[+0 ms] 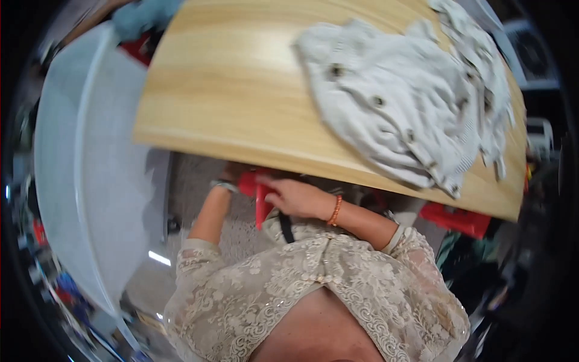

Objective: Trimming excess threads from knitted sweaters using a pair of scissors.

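Right hand [298, 198] lies against a red, plastic-looking angular piece [260, 211], left hand [233, 171] beside it, both grips unclear; likely light, stiff, best held by its slim near bar.

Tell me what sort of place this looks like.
Probably an indoor workroom, perhaps for clothing, though I can't be sure: a pale, rumpled garment lies on a wood-grain table, and a large white fixture stands to its left.

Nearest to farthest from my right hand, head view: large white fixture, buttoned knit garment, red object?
1. Red object: at the right hand, on its left.
2. Buttoned knit garment: ahead, rightward, on the wooden table.
3. Large white fixture: far left.
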A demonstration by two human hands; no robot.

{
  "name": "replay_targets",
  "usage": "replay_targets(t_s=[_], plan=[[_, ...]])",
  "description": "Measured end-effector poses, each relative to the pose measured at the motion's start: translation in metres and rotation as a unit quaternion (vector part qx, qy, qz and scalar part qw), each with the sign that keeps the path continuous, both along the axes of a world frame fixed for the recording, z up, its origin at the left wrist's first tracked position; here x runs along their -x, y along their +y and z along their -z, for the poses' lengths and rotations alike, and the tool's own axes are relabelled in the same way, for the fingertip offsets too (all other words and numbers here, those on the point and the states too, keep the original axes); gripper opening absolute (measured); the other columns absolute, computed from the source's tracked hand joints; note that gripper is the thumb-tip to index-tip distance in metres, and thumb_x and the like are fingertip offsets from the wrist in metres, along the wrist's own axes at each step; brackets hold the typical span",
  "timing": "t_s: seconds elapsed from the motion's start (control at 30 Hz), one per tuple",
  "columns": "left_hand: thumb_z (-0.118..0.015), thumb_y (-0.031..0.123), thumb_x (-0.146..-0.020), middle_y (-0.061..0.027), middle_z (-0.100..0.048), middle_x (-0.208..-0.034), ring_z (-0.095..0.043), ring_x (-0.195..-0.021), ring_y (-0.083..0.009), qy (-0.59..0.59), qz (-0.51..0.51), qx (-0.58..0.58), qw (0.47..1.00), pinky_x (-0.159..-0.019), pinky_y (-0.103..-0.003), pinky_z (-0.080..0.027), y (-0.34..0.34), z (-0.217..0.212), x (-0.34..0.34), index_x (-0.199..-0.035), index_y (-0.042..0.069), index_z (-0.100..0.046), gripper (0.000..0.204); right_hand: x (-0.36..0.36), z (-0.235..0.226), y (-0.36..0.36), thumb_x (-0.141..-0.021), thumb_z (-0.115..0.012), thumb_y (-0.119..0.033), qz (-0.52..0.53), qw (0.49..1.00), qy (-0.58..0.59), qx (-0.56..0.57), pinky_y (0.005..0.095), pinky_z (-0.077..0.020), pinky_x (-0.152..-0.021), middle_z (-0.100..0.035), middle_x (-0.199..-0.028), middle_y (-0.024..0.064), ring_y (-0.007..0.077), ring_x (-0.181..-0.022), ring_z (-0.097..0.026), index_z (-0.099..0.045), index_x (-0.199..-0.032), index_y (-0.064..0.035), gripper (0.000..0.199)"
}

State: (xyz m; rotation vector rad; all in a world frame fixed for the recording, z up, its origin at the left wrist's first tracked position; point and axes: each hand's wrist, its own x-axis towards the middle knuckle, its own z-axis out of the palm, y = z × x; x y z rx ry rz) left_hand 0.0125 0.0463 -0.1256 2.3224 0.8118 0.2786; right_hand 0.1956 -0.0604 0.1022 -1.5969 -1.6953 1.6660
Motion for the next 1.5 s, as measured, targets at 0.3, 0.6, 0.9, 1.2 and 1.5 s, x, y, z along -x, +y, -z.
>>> replay_targets(t_s=[0.3, 0.6, 0.9, 1.2, 1.5], plan=[[-0.068, 0.013, -0.088, -0.0193, -0.059, -0.128, -0.055, -0.121, -0.0301, 0.009, 0.140, 0.123, 0.982, -0.098, -0.040, -0.047, -0.010, 0.009, -0.154, -0.128, 0.004, -0.057, 0.043, -0.094, -0.017, -0.129, -0.090, -0.060, -0.027, 0.193, 0.946, -0.259, -0.029, 0.0490, -0.0517, -0.071, -0.066, -0.078, 0.0218, 0.0384, -0.076, -0.065, -0.068, -0.095, -0.0038, 0.025], [-0.068, 0.016, -0.088, -0.0197, -0.059, -0.128, -0.055, -0.120, -0.0304, 0.127, 0.082, 0.208, 0.966, -0.098, -0.039, -0.046, -0.022, 0.013, -0.054, -0.128, 0.003, -0.057, 0.044, -0.098, -0.001, -0.162, -0.075, -0.068, -0.020, 0.243, 0.844, -0.476, -0.040, 0.0450, -0.0412, -0.069, -0.062, -0.070, 0.0180, 0.0343, -0.069, -0.058, -0.068, -0.072, -0.0052, 0.015], [-0.068, 0.019, -0.089, -0.0200, -0.059, -0.128, -0.056, -0.120, -0.0307, 0.125, 0.168, 0.272, 0.939, -0.099, -0.038, -0.045, -0.044, 0.008, -0.083, -0.129, 0.003, -0.057, 0.045, -0.101, 0.029, -0.177, -0.062, -0.062, -0.023, -0.065, 0.776, -0.623, 0.069, 0.0404, -0.0326, -0.043, -0.058, -0.051, 0.0063, 0.0216, -0.046, -0.055, -0.065, -0.052, -0.0133, 0.015], [-0.067, 0.023, -0.090, -0.0204, -0.060, -0.128, -0.056, -0.119, -0.0310, 0.170, 0.248, 0.284, 0.911, -0.100, -0.037, -0.044, -0.024, -0.001, -0.066, -0.129, 0.002, -0.057, 0.046, -0.094, 0.116, -0.188, -0.069, -0.064, -0.020, 0.263, 0.823, -0.461, -0.203, 0.0439, -0.0450, -0.050, -0.062, -0.057, 0.0131, 0.0292, -0.057, -0.065, -0.069, -0.059, -0.0093, 0.015], [-0.067, 0.026, -0.090, -0.0208, -0.060, -0.127, -0.057, -0.119, -0.0313, 0.289, 0.201, 0.304, 0.885, -0.100, -0.036, -0.043, -0.004, -0.043, 0.009, -0.130, 0.002, -0.057, 0.047, -0.103, 0.035, -0.194, -0.072, -0.061, -0.012, 0.260, 0.844, -0.441, -0.161, 0.0424, -0.0473, -0.061, -0.062, -0.075, 0.0133, 0.0318, -0.073, -0.063, -0.062, -0.080, -0.0055, 0.011]])
